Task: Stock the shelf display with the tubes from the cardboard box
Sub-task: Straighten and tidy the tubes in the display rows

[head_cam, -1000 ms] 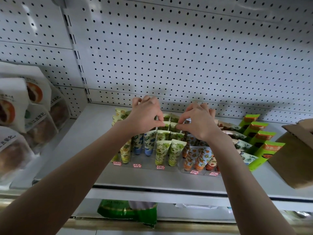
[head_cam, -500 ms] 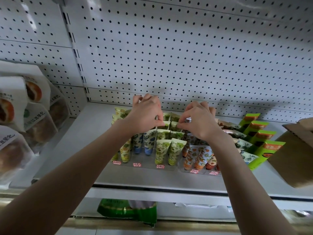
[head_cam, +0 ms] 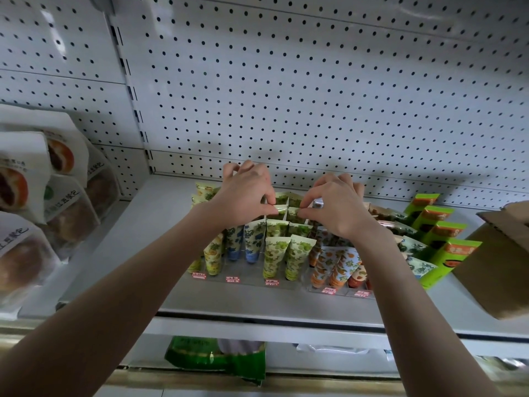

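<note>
Your left hand point(head_cam: 246, 196) and right hand point(head_cam: 339, 209) each pinch the top edges of green tubes point(head_cam: 293, 216) standing mid-rack in the display tray point(head_cam: 249, 283) on the shelf point(head_cam: 257, 303), cardboard box point(head_cam: 503, 270) far right.

Left hand point(head_cam: 246, 196): shown bare.
Right hand point(head_cam: 337, 207): shown bare.
Left forearm point(head_cam: 128, 287): left uncovered to the frame edge.
Right forearm point(head_cam: 406, 296): uncovered likewise.

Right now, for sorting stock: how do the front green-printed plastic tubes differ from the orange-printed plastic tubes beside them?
The green-printed plastic tubes show green fruit and stand nearly straight; the orange-printed plastic tubes show orange fruit and lean sideways. Green caps against orange caps. Both stand cap-down.
</note>
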A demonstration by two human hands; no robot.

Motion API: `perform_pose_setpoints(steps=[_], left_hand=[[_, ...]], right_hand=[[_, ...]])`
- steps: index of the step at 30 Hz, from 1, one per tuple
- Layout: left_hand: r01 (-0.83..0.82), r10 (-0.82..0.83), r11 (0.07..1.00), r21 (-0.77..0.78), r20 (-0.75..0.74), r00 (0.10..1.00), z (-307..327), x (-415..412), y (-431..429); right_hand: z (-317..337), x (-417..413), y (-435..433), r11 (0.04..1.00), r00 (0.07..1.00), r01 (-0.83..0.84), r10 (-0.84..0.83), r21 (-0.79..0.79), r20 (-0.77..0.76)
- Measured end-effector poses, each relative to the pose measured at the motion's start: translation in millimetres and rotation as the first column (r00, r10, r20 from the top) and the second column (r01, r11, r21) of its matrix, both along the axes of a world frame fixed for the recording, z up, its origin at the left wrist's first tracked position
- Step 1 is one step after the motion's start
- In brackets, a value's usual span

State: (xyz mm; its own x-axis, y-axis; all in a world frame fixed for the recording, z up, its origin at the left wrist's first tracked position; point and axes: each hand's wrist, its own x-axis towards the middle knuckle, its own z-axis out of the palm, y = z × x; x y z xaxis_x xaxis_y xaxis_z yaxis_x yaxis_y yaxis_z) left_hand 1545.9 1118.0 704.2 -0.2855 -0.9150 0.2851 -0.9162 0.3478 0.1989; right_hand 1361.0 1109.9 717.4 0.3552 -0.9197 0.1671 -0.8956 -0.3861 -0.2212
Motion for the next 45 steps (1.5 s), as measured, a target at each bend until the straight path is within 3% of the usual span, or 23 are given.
perform_pose_setpoints(steps=[6,23,45], left_hand=[[-0.039,0.039,0.999,0.006,-0.132,0.990,11,3,-4],[-0.056,0.058,0.995,0.079,-0.016,0.998,7,-7,-33],[-0.040,0.038,0.998,0.056,0.025,0.999,4,-5,-36]], right_hand=[[8,-4,-7,0.999,0.995,0.024,-0.020,-0.034,0.100],[4,7,-35,0.998,0.994,0.021,-0.015,0.052,-0.105],[0,7,-40,1.000,0.996,-0.006,0.008,0.022,-0.092]])
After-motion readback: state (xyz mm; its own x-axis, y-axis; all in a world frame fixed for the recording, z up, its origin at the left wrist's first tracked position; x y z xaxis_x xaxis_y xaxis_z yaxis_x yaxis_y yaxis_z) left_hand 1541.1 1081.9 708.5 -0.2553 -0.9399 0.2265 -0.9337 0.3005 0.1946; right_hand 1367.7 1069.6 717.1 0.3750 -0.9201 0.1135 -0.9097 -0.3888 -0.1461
